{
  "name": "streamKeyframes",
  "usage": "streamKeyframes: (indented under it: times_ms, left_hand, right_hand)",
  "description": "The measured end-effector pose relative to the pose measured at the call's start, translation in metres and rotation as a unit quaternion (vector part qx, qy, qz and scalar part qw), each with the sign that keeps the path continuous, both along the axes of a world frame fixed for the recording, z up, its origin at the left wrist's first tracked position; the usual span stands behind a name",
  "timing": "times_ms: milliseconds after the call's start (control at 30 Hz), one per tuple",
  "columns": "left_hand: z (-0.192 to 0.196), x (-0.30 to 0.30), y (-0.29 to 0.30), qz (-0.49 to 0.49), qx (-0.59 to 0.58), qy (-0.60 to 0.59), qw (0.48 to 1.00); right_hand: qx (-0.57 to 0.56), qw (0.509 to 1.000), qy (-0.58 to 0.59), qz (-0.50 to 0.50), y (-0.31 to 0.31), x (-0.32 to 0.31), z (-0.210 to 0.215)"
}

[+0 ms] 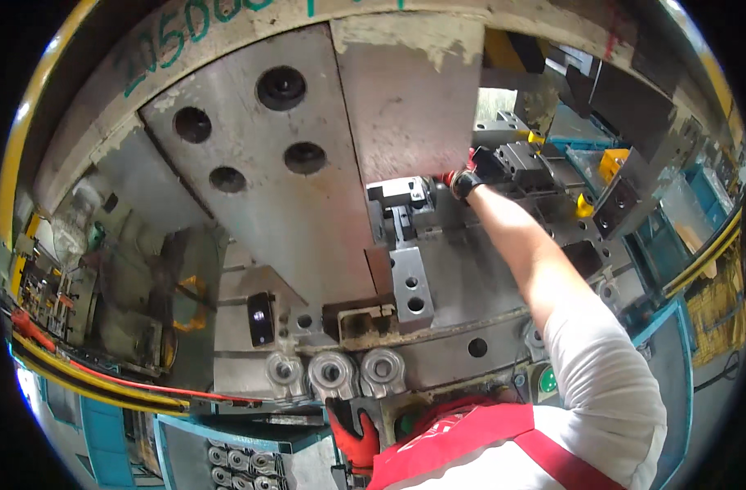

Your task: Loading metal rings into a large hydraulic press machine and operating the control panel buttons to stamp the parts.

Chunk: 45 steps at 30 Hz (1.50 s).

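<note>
My right arm stretches far forward into the machine. My right hand (463,181), in a red and black glove, is beside a bright metal part (401,193) under the large upper steel block (414,106); its fingers are partly hidden, so their grip does not show. Close to my body, my left hand (356,441), in a red glove with black fingertips, has thumb and fingers apart. Just beyond those fingertips, a middle ring-ended metal part (330,372) sits on the front ledge, between a left ring-ended part (285,373) and a right one (382,370).
A drilled steel block (411,286) stands on the lower bed. Dark clamping blocks (524,166) lie right of my right hand. A green button (547,378) is on the front edge. At lower left, a blue-edged bin (177,426) holds several ring-ended parts. A red cable (177,392) runs along the left rail.
</note>
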<state>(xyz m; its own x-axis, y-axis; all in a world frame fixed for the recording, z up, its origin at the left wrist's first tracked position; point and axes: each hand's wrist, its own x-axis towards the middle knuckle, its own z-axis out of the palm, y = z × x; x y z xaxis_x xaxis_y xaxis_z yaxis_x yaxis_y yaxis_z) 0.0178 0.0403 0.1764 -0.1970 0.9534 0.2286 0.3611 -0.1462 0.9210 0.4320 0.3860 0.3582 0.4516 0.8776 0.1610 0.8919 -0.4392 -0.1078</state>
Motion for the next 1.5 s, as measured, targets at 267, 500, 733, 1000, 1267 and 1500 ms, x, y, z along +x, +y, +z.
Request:
streamKeyframes:
  times_ms: [267, 500, 733, 1000, 1267, 1500]
  left_hand:
    - [0.013, 0.012, 0.006, 0.03, 0.014, -0.056, 0.998]
    - [0.013, 0.016, 0.011, 0.022, 0.022, -0.039, 0.999]
    - [0.025, 0.005, -0.014, 0.1, -0.025, -0.062, 0.993]
    - [-0.046, -0.008, -0.041, 0.12, -0.045, -0.176, 0.976]
    - [-0.132, -0.017, -0.059, -0.147, -0.341, -0.154, 0.916]
    - [-0.14, 0.008, -0.055, -0.099, -0.324, 0.068, 0.938]
  right_hand:
    - [-0.128, 0.934, -0.272, 0.194, 0.003, -0.013, 0.001]
    - [-0.081, 0.995, 0.011, 0.049, 0.054, 0.054, -0.042]
    - [-0.045, 0.998, -0.022, 0.033, -0.071, -0.058, 0.029]
    - [0.142, 0.945, 0.135, 0.26, -0.313, -0.08, -0.027]
    - [0.226, 0.923, 0.188, -0.248, -0.521, 0.011, -0.22]
    - [0.063, 0.888, 0.348, -0.294, -0.543, 0.032, -0.307]
